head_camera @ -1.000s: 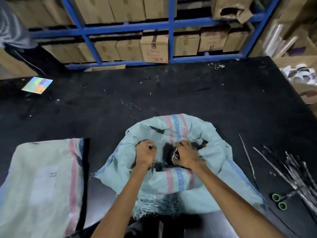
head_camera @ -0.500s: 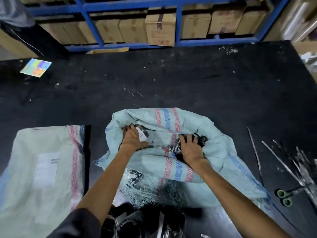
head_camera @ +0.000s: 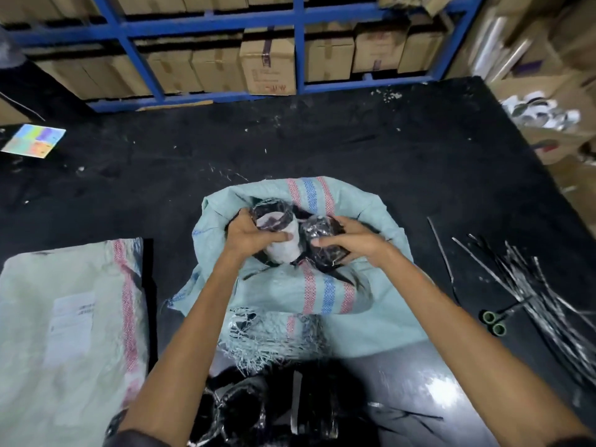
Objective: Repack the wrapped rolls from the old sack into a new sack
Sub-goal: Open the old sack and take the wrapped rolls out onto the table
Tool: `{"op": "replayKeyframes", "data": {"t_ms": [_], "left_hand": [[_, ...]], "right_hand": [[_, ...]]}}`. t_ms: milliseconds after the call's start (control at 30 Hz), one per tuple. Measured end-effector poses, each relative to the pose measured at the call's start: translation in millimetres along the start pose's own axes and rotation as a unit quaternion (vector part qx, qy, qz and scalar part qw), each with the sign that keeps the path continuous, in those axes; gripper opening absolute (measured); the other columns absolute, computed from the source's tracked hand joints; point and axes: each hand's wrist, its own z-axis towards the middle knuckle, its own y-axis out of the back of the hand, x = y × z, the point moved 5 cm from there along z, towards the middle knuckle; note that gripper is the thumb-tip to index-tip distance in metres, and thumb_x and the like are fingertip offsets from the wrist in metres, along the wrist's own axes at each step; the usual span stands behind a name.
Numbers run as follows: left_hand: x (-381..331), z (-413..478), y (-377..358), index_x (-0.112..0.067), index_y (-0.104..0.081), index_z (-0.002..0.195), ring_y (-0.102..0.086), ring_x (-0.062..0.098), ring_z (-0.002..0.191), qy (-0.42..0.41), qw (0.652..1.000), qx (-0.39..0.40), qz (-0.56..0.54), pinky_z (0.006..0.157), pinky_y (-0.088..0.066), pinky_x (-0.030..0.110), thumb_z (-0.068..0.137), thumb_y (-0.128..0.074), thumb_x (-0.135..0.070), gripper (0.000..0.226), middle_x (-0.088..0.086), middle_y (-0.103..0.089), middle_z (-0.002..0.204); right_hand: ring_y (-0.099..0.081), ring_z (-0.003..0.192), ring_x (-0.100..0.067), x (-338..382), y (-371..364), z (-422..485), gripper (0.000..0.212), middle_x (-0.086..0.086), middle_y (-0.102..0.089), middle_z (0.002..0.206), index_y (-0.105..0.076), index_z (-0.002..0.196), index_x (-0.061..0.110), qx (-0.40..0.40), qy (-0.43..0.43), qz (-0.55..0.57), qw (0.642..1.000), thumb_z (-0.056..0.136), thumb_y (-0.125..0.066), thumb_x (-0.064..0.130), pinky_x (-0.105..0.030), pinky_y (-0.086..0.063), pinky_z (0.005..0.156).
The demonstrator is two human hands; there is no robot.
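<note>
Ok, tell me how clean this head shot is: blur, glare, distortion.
Head view: motion blur softens the old sack and both wrapped rolls, so labels are unreadable; wide-angle bending bows the blue rack; glare spots the glossy black wrap at the bottom right; lighting is dim and the dark floor swallows detail.

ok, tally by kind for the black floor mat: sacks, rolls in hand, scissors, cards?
Woven sacks: 2, the torn sack and the flat sack
Wrapped rolls in hand: 2, one with a white label in the left hand, a dark one in the right hand
Scissors: 1
Colourful card: 1
Total: 6
</note>
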Motion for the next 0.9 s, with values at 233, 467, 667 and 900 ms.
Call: {"op": "replayKeyframes", "data": {"t_ms": [233,467,667,900], "left_hand": [[-55.0,-108.1,4.1,-0.028,-0.054,0.114,-0.068,0.003,0.098,-0.139,0.984,0.022,-0.106,0.09,-0.055,0.029,0.048,-0.098,-0.045,0.08,-0.014,-0.072,0.105],[-37.9,-199.7,-54.3,-0.023,-0.059,0.118,-0.072,0.012,0.095,-0.161,0.965,0.205,-0.011,0.08,-0.061,0.035,0.054,-0.099,-0.028,0.075,-0.007,-0.074,0.106],[11.5,-215.4,-129.7,-0.021,-0.053,0.115,-0.066,0.02,0.106,-0.17,0.954,0.224,0.103,0.093,-0.054,0.039,0.035,-0.096,-0.04,0.093,-0.001,-0.069,0.11],[40.5,-236.4,-179.1,-0.012,-0.044,0.126,-0.059,0.02,0.107,-0.207,0.949,0.204,0.117,0.088,-0.049,0.033,0.054,-0.097,-0.027,0.09,0.004,-0.063,0.117]], "right_hand": [[-0.069,0.108,-0.009,26.7,26.6,-125.7,0.07,0.013,-0.073,0.115,-0.066,0.117,0.037,-0.063,0.051,0.062,0.995,0.062,-0.074,0.08,-0.042,-0.054,0.099],[-0.062,0.113,-0.01,-65.6,19.3,-241.6,0.04,0.014,-0.064,0.125,-0.056,0.121,0.037,0.048,-0.035,0.022,0.998,0.085,-0.072,0.046,-0.033,-0.055,0.084],[-0.045,0.131,-0.016,-178.4,-16.8,-271.4,0.1,-0.001,-0.045,0.146,-0.038,0.145,0.024,0.041,-0.114,-0.216,0.969,0.063,-0.092,0.039,-0.031,-0.04,0.109],[-0.041,0.134,-0.025,-237.9,-107.9,-272.1,0.114,-0.004,-0.043,0.141,-0.03,0.148,0.026,-0.015,-0.047,-0.336,0.941,0.054,-0.092,0.04,-0.039,-0.04,0.109]]}}
